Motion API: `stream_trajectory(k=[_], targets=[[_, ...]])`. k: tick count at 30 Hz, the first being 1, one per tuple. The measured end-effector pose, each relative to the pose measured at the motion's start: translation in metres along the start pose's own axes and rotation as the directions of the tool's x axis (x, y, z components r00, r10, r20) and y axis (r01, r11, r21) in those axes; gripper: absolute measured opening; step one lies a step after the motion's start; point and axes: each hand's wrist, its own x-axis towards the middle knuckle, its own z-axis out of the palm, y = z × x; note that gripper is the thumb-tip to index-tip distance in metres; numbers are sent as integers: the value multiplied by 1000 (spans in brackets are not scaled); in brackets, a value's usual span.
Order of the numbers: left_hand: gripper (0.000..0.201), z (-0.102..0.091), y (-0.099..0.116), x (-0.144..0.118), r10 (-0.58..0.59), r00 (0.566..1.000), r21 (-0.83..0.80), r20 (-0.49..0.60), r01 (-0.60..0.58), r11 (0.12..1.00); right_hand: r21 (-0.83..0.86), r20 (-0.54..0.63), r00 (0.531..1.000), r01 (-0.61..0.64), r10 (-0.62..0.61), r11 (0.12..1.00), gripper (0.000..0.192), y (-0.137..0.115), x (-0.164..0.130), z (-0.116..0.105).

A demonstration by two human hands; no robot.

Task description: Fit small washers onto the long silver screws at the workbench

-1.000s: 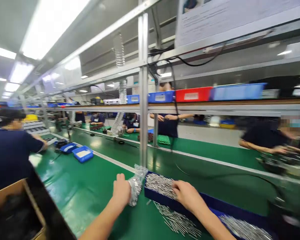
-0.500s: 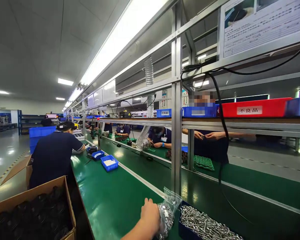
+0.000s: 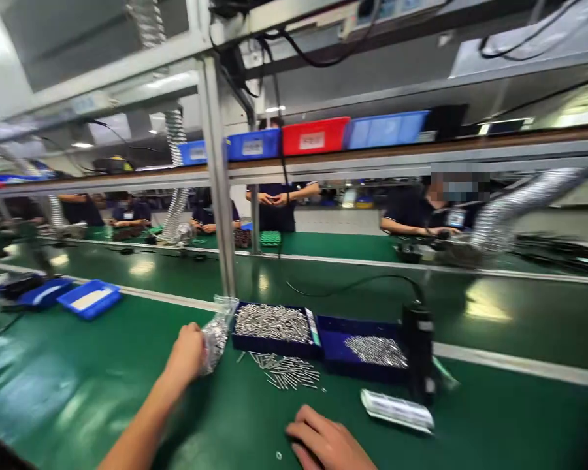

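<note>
My hands at a green workbench.
My left hand grips a clear bag of metal pins; beside it sit loose pins and 2 blue trays. My right hand rests loosely curled, holding nothing.

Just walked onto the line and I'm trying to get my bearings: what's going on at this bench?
A person at a green bench grips a clear plastic bag of small metal parts in the left hand, beside a dark blue tray heaped with metal pins. The right hand rests on the bench, holding nothing. Loose pins lie in front of the tray, and a second tray sits to its right. Co-workers work across the line.
</note>
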Motion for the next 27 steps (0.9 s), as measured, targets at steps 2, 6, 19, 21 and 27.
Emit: stream_trajectory(k=[2,6,19,21,27], targets=[[17,-6,-5,3,91,996,-36,2,-91,995,-23,37,998,-51,52,998,22,-1,2,-8],[21,-23,-11,-3,209,970,-146,-120,-226,963,-35,70,983,-167,169,985,25,-1,3,-15],[36,41,114,-61,419,803,-901,423,420,104,201,62,919,-393,389,897,17,16,14,-34],[35,57,122,-64,442,754,-830,486,557,-37,181,91,914,-405,395,896,9,16,12,-34],[30,63,120,-58,422,726,-713,543,664,-225,26,81,925,-374,371,927,10,8,4,-23]])
